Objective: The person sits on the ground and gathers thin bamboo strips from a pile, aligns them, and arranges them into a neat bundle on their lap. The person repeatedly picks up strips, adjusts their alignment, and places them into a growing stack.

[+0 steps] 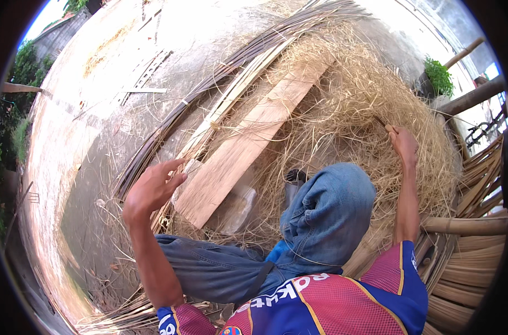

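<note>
"Where's the slim tool with the tan wooden handle [389,128]?"
"Gripped in the right hand [404,144], over curly straw-coloured shavings [354,100], beyond the long brown wooden board's [254,137] right edge."
"The left hand [152,190]?"
"Loosely spread near the board's lower left corner."
"And alongside?"
"Pale split strips [226,105] by its left edge, then a dark strip bundle [231,64]."

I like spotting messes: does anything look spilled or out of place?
Yes: tangled pale strands are strewn beside the board, with some lying across it. They look messy next to the dark strips, which mostly lie lined up.
</note>
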Motion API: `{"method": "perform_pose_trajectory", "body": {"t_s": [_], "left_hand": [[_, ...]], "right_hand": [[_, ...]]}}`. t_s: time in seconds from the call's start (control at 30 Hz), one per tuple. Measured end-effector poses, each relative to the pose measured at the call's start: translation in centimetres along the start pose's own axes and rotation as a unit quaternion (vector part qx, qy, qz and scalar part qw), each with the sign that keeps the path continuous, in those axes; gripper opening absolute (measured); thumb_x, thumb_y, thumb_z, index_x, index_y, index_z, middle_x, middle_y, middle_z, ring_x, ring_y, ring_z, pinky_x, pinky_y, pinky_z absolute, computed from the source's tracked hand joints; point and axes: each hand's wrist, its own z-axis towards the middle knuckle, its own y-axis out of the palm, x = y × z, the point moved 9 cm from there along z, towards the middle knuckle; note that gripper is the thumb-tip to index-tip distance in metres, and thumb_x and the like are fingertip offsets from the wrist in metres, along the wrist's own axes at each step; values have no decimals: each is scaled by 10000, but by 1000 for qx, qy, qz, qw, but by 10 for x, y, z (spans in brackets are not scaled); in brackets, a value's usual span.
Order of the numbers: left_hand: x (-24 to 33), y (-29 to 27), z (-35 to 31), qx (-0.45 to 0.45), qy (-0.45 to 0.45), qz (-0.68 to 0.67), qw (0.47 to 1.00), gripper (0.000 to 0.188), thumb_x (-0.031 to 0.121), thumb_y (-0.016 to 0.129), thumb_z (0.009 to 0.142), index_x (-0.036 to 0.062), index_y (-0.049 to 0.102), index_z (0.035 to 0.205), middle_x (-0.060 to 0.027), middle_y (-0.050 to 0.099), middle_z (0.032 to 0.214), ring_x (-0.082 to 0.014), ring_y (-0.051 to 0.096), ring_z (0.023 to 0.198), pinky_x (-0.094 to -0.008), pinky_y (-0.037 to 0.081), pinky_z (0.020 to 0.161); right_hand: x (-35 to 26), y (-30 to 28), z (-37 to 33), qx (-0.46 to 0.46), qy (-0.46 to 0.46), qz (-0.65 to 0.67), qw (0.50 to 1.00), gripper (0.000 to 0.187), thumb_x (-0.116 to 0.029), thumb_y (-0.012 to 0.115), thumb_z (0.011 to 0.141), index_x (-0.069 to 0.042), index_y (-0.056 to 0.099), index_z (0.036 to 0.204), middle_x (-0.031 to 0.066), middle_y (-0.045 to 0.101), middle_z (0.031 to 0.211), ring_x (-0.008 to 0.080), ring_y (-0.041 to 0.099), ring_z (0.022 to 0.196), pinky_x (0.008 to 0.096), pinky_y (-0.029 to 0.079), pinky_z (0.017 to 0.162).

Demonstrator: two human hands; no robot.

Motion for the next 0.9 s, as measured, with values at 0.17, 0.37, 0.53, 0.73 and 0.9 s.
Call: {"method": "perform_pose_trajectory", "body": {"t_s": [0.17, 0.37, 0.53, 0.73, 0.9], "left_hand": [[12, 4, -2, -40, -22, -13, 999, 471, 401, 584, 992, 154, 582, 1393, -167, 622, 1341, -324, 640, 1162, -420, 492, 989], [21, 10, 2, -58, -47, -12, 997, 484, 418, 582, 993, 167, 570, 1406, -159, 628, 1335, -311, 648, 1157, -414, 500, 987], [6, 16, 11, -79, -71, 41, 993, 483, 427, 577, 993, 197, 563, 1418, -153, 613, 1361, -302, 638, 1176, -413, 487, 1013], [15, 15, 21, -71, -53, 15, 996, 493, 414, 600, 977, 184, 570, 1412, -156, 646, 1314, -297, 664, 1138, -403, 507, 983], [13, 22, 27, -78, -28, -14, 997, 490, 415, 579, 991, 175, 563, 1417, -167, 647, 1309, -314, 657, 1156, -415, 507, 996]], "right_hand": [[-162, -68, -42, -47, -134, -1, 990, 332, -412, 585, 989, -219, 691, 1238, 22, 710, 844, 155, 635, 663, 346, 538, 617], [-327, 8, 31, 69, -314, -14, 947, 368, -403, 530, 1010, -361, 593, 1371, 18, 614, 754, 112, 491, 519, 234, 391, 395], [-325, 54, 140, 169, -231, -29, 958, 164, -111, 469, 1034, -182, 613, 1071, 18, 480, 671, 125, 479, 531, 229, 410, 397], [-84, 112, 196, 2, -13, -41, 999, 234, -211, 480, 1017, -124, 689, 1076, 143, 645, 818, 290, 650, 713, 470, 528, 645], [96, 108, 93, -62, 164, -30, 984, 410, -367, 622, 935, -192, 651, 1305, 176, 645, 1290, 376, 586, 1234, 575, 421, 1026]]}}
